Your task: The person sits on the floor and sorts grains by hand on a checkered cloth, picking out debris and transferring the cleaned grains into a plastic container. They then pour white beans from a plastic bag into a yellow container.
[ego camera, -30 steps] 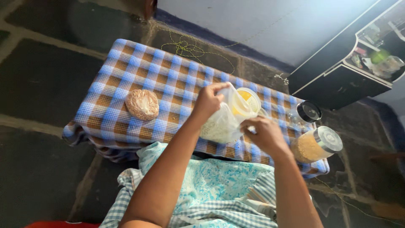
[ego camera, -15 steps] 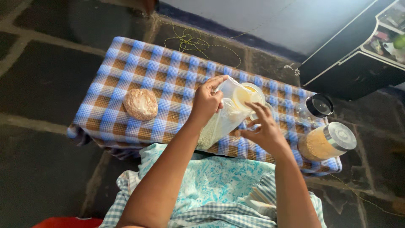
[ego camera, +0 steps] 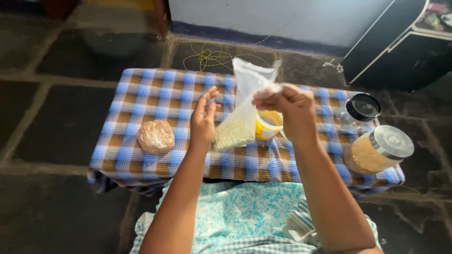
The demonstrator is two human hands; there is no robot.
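I look down on a low table (ego camera: 155,94) covered in a blue and brown checked cloth, standing on a dark stone floor (ego camera: 42,108) with a pale wall (ego camera: 282,19) on the far side and a black cabinet (ego camera: 400,51) at the far right. On the right end of the table a big jar of golden grain (ego camera: 374,153) lies with its silver lid toward the right, and just beyond it stands a clear jar with a black lid (ego camera: 360,110). A round brown packet (ego camera: 156,137) sits on the near left part of the cloth. In the middle, my right hand (ego camera: 287,110) is pinched shut on the upper part of a clear plastic bag (ego camera: 242,106), holding it up above the table so the pale grains sag into its bottom corner. My left hand (ego camera: 203,120) is spread open, fingers straight, palm flat against the left side of the bag, gripping nothing. Behind the bag, a small yellow tub (ego camera: 267,126) stands on the cloth, partly hidden. To handle this well, I judge the pinch should stay firm below the loose mouth, and the flat palm should steady the grain-filled end so the bag hangs over the tub rather than swinging toward the table's near edge. A tangle of yellow string (ego camera: 209,56) lies on the floor beyond the table.
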